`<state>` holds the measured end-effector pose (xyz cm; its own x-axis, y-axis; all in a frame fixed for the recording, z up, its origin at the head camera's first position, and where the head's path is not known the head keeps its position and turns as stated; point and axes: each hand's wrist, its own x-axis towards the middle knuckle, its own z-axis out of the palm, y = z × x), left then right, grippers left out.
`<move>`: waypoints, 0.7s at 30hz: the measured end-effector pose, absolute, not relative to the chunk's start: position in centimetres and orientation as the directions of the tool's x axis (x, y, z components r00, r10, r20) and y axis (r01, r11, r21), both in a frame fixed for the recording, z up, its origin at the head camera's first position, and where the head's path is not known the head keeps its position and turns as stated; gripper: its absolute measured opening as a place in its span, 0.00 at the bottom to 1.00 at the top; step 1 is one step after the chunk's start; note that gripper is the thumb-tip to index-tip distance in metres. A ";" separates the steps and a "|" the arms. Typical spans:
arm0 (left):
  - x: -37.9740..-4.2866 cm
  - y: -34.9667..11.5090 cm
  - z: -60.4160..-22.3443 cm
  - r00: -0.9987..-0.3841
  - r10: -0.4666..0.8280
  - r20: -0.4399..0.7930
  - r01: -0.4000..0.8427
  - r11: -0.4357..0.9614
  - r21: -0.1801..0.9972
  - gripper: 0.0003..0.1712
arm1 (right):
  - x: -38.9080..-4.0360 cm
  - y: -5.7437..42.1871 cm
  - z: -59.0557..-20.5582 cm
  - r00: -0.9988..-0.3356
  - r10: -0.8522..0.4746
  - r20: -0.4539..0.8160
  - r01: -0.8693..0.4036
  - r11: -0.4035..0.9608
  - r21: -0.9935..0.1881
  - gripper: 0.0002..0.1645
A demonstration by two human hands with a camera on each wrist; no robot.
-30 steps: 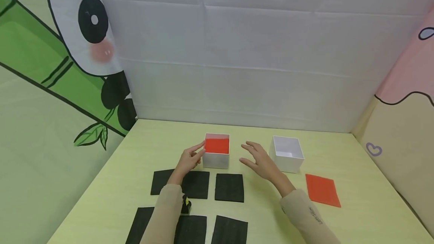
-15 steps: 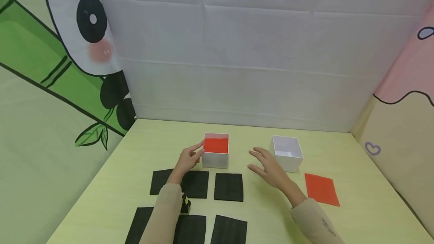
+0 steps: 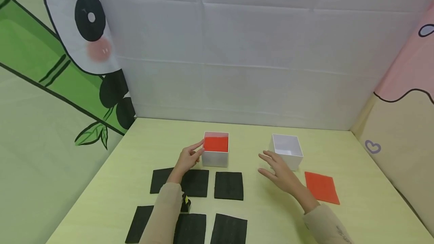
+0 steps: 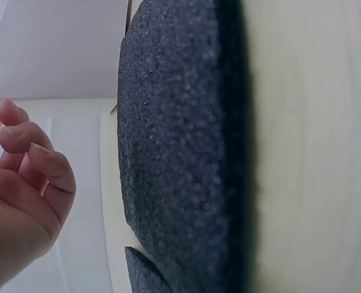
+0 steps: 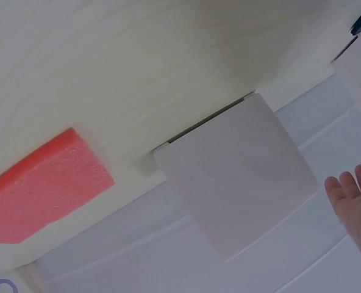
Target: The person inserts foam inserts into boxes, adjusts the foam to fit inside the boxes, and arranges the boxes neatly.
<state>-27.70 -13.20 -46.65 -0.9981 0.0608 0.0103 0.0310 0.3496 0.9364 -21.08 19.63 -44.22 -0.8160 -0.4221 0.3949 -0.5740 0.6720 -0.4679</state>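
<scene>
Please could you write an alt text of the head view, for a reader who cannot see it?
A person's left hand touches a white, square, open box with a flat red square inside; the right hand hovers, fingers spread, near a second white box. Several flat black foam squares and another red square lie on the pale yellow table.

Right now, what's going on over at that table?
A person's left hand is at the left side of a white box with a red pad inside. The right hand is near the second box, holding nothing. Another red pad lies to the right, and black pads lie nearer the person than the boxes.
</scene>
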 end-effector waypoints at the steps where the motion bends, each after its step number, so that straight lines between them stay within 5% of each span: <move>1: -27.7 -13.2 -46.7 -0.998 0.059 0.010 0.030 0.348 0.937 0.25 | -21.0 19.8 -44.3 -0.817 -0.420 0.395 -0.573 0.671 -0.471 0.31; 21: -27.6 -13.1 -46.7 -0.999 0.049 0.012 0.029 0.344 0.938 0.25 | -19.1 24.3 -45.2 -0.857 -0.384 0.344 -0.514 0.694 -0.504 0.30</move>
<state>-27.62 -13.07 -46.74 -0.9987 0.0494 0.0123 0.0286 0.3443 0.9384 -19.09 24.33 -45.18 -0.8566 -0.3844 0.3443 -0.5141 0.6938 -0.5044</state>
